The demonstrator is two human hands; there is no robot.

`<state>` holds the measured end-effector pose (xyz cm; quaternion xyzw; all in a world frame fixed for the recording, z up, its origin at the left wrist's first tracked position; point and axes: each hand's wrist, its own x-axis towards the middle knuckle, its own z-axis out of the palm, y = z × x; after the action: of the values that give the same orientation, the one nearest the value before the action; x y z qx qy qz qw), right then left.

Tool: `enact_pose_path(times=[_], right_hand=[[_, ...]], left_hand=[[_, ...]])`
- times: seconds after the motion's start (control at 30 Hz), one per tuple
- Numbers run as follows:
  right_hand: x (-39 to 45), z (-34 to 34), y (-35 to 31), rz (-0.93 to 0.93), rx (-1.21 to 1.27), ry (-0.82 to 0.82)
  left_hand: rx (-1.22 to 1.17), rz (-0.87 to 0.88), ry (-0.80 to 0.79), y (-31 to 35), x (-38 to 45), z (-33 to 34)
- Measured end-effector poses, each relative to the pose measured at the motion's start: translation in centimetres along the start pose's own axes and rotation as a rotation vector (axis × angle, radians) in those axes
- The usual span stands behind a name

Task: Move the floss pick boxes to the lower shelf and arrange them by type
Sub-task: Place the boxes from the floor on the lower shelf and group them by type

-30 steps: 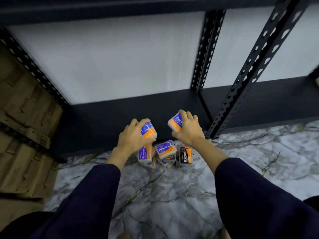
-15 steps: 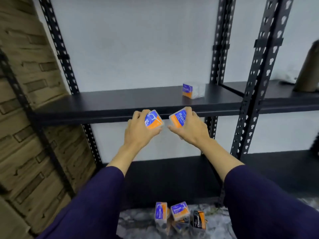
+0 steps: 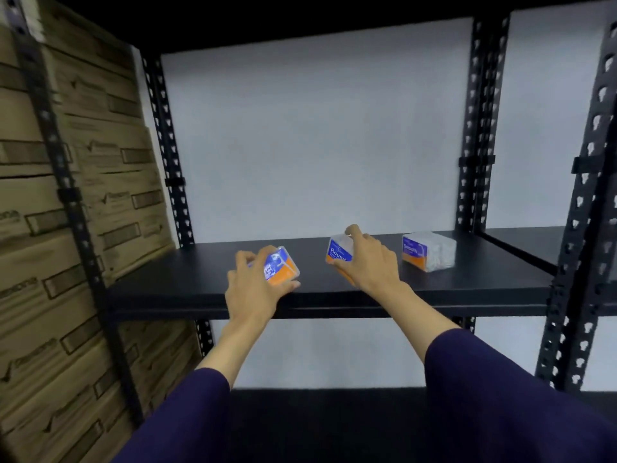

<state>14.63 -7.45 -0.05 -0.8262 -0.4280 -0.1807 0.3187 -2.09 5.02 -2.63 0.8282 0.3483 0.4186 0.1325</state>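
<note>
Black shelf (image 3: 173,279): mid-frame, being stocked.
Left hand (image 3: 253,289): grasps tilted box (image 3: 280,269), set apart, seemingly sorting.
Right hand (image 3: 370,262): grasps Round box (image 3: 339,250) upright near Smooth box (image 3: 427,250).

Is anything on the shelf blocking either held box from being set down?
Nothing visible does. The left hand holds a box and the right hand the Round box, both over bare shelf. The Smooth box stands apart, further right.

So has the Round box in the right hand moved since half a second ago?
Yes. The Round box, then in front of the shelf edge, is now over the shelf board, left of the Smooth box.
</note>
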Motion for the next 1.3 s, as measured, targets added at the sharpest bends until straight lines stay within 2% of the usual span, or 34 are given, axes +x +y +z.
enact_pose_path(times=[0.33, 0.47, 0.57, 0.67, 0.77, 0.9, 1.1, 1.3], right_hand=[[0.3, 5.0, 2.6, 0.107, 0.383, -0.026], [0.8, 4.9, 3.2, 0.147, 0.409, -0.066], [1.2, 5.2, 3.5, 0.214, 0.438, -0.027], [1.6, 5.4, 3.4, 0.258, 0.419, -0.043], [1.9, 5.4, 3.3, 0.28, 0.389, -0.057], [2.7, 5.4, 3.8, 0.312, 0.399, -0.065], [3.8, 6.4, 4.4, 0.242, 0.342, -0.124], [3.3, 6.2, 4.2, 0.235, 0.237, -0.144]], left_hand=[[0.06, 0.016, -0.038, -2.7, 3.6, 2.9], [-0.162, 0.055, -0.139, -2.7, 4.0, 4.4], [-0.326, 0.069, -0.207, -2.1, 3.8, 5.3], [-0.468, 0.052, -0.345, -1.7, 4.3, 5.6], [-0.449, 0.068, -0.432, -1.4, 5.0, 5.9], [-0.416, 0.02, -0.451, -0.4, 5.8, 7.1], [-0.112, 0.006, -0.474, 0.6, 6.8, 9.7], [-0.019, -0.095, -0.467, 0.9, 7.1, 10.5]])
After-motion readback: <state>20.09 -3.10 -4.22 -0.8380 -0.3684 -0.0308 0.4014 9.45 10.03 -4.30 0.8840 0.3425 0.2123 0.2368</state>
